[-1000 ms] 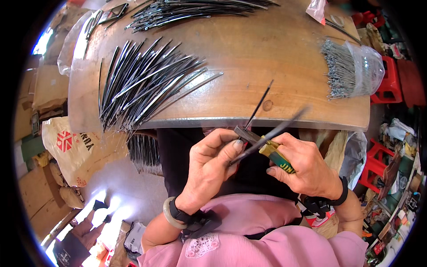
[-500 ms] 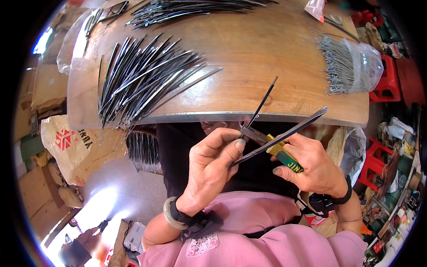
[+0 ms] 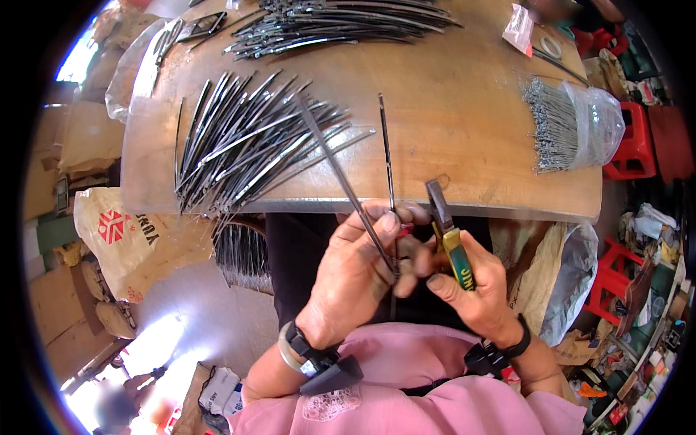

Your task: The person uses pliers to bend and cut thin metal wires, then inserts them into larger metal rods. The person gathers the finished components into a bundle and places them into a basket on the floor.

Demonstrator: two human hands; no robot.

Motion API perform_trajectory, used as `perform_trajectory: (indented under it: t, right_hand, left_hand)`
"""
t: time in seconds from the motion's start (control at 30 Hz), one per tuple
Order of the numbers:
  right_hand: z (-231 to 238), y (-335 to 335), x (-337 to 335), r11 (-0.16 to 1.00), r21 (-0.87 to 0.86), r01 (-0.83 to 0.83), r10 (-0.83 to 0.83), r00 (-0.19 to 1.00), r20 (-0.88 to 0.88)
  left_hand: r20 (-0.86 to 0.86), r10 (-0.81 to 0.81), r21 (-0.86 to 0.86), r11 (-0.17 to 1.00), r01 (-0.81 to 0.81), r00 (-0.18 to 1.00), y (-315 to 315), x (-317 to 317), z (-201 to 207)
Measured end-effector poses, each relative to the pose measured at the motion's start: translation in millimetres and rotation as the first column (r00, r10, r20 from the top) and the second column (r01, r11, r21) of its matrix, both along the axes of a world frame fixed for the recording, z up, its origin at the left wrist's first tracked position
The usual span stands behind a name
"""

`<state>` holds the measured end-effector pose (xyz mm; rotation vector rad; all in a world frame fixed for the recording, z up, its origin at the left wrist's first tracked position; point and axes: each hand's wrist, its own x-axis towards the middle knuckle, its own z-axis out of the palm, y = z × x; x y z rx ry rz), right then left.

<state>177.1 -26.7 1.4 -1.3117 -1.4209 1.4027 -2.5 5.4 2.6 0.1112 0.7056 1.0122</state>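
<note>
Near the table's front edge, my left hand [image 3: 344, 279] is closed on a thin black rod [image 3: 386, 148] standing almost upright. A longer dark flat strip [image 3: 337, 163] slants up and left across the same hand. My right hand [image 3: 471, 279] is wrapped round pliers with yellow and green handles [image 3: 458, 257], their dark jaws pointing up and apart from the rod. Some right fingers are blurred by the left hand, around the strip's lower end; whether they grip it I cannot tell. Behind the strip lies a loose pile of black strips [image 3: 246, 152].
More black strips [image 3: 341, 29] lie at the table's far side. A bundle of thin grey wires [image 3: 554, 127] in clear plastic is at the right. Red stools [image 3: 627, 145] stand beyond the table [image 3: 449, 101]. A brown paper bag [image 3: 138, 246] is at the left.
The pliers have left the rod's lower end and turned upward. The rod has swung nearly upright; the long strip has swung from pointing right to pointing up-left.
</note>
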Motion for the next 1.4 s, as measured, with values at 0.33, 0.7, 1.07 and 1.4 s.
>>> perform_trajectory:
  t: [0.33, 0.7, 1.07, 1.4]
  right_hand:
    - [2, -1, 10, 0.991, -0.004, 0.131, -0.131, 0.991, 0.039]
    - [4, -21, 12, 0.818, -0.574, 0.020, -0.389, 0.756, -0.527]
    - [10, -1, 10, 0.870, -0.475, 0.132, -0.484, 0.410, -0.773]
    - [53, 34, 62, 0.971, 0.218, 0.095, -0.143, 0.966, 0.215]
  left_hand:
    - [-0.007, -0.128, 0.057, 0.990, 0.128, 0.992, -5, -6, 0]
    - [-0.007, -0.496, 0.166, 0.855, 0.490, 0.868, -11, 14, 17]
    - [-0.677, -0.161, 0.131, 0.934, 0.333, 0.718, 13, -24, 32]
    - [-0.586, 0.584, 0.078, 0.731, 0.678, -0.562, 89, -150, 21]
